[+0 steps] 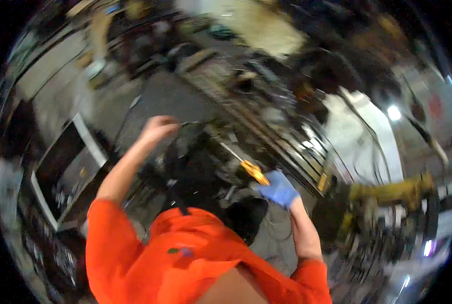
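Yellow-handled tool (254, 173) held in gloved right hand (280, 189); left hand (161, 126) bare, grip unclear; blur hides work done or remaining.

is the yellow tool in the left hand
No, the blue-gloved right hand holds the yellow tool.

One worker (175, 273): one left hand (161, 126), one right hand (278, 188), one blue glove (283, 192), one orange shirt (185, 248); one yellow-handled tool (254, 173); one pale frame (90, 139).
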Action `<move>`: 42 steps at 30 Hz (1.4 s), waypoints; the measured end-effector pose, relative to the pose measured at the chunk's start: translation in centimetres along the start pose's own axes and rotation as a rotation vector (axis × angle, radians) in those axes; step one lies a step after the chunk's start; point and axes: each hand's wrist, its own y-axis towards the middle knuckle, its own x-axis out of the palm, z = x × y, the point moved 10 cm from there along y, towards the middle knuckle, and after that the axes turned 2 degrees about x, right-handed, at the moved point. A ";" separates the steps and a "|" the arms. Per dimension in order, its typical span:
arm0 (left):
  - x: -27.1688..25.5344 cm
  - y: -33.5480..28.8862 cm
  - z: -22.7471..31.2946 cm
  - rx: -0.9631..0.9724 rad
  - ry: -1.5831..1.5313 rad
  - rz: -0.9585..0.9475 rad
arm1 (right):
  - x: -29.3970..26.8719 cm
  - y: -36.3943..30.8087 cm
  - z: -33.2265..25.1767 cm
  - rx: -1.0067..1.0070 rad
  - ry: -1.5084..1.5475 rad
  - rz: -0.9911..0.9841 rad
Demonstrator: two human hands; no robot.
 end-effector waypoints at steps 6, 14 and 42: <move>8.6 -3.2 1.0 -0.055 -0.559 -0.301 | 7.0 2.0 -3.6 -0.111 0.191 -0.041; -10.6 -12.8 3.8 0.046 -0.027 0.165 | 7.6 1.7 -11.4 -0.344 0.103 -0.181; -40.8 -26.3 -13.3 -0.609 1.747 0.444 | 7.7 3.0 -6.5 -0.156 0.185 -0.125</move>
